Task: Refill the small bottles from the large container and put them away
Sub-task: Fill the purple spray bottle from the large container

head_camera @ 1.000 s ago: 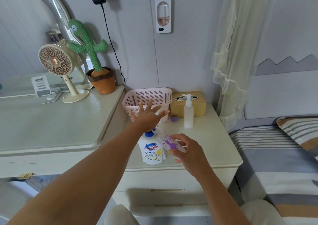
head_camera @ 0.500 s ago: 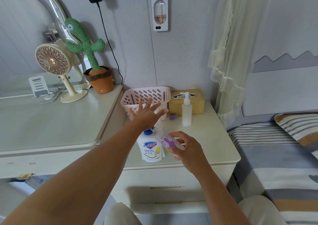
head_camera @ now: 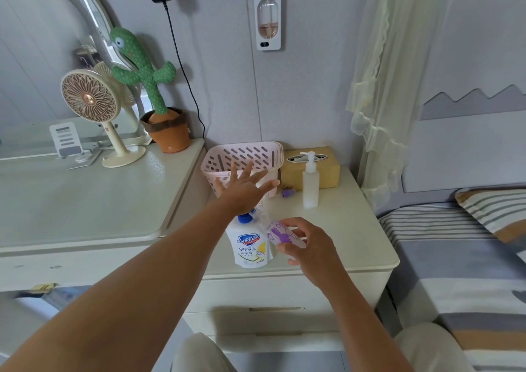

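Over on the left, a small desk fan [head_camera: 88, 98] and a white phone stand [head_camera: 66, 139] sit on the dresser [head_camera: 85, 201], with a green cactus toy [head_camera: 139, 67] in a brown pot at the back corner. Next to the dresser is a lower nightstand [head_camera: 341, 229], and a pink basket [head_camera: 242, 155] stands against the wall on it. The left hand [head_camera: 242, 189] is stretched out in front of that basket, palm down, fingers spread wide and holding nothing. It hangs right above the blue cap of a white soap pouch [head_camera: 250, 246], which stands upright near the front edge of the nightstand; I cannot tell whether the palm touches the cap. Just beside the pouch, the right hand [head_camera: 310, 246] pinches a small clear bottle [head_camera: 280, 233] with a purple rabbit printed on it, tilted so its neck points up at the pouch's cap. Behind it, a small purple cap [head_camera: 287, 193] lies on the nightstand near the basket. A clear pump bottle [head_camera: 310, 183] stands upright in front of a yellow tissue box [head_camera: 327, 172]. Further right hang a pale curtain [head_camera: 378, 87] and then the striped bed [head_camera: 455, 243]
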The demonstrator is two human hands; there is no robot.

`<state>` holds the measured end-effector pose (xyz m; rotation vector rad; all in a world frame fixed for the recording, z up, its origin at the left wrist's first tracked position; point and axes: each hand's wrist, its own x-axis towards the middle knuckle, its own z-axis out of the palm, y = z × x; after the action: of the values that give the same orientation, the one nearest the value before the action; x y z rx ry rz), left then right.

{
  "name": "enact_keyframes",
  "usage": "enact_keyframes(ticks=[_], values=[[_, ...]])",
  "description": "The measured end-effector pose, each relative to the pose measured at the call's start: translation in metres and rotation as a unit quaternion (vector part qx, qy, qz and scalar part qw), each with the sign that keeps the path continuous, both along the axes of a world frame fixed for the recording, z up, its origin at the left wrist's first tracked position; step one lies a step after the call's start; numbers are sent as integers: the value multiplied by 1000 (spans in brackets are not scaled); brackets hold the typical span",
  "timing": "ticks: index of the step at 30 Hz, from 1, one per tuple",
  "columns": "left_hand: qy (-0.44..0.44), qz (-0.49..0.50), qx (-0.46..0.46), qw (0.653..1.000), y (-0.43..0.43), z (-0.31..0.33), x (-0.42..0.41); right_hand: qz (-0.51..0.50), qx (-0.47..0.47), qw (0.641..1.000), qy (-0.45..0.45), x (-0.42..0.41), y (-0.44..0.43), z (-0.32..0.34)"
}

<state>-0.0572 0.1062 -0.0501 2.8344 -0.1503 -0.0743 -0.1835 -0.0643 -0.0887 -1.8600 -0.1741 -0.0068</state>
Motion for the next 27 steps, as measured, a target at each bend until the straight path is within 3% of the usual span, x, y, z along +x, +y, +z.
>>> enact_keyframes(ticks=[27], values=[[4, -19, 7, 1000, -2, 13, 1, -2, -1, 1000, -15, 0, -2, 3]])
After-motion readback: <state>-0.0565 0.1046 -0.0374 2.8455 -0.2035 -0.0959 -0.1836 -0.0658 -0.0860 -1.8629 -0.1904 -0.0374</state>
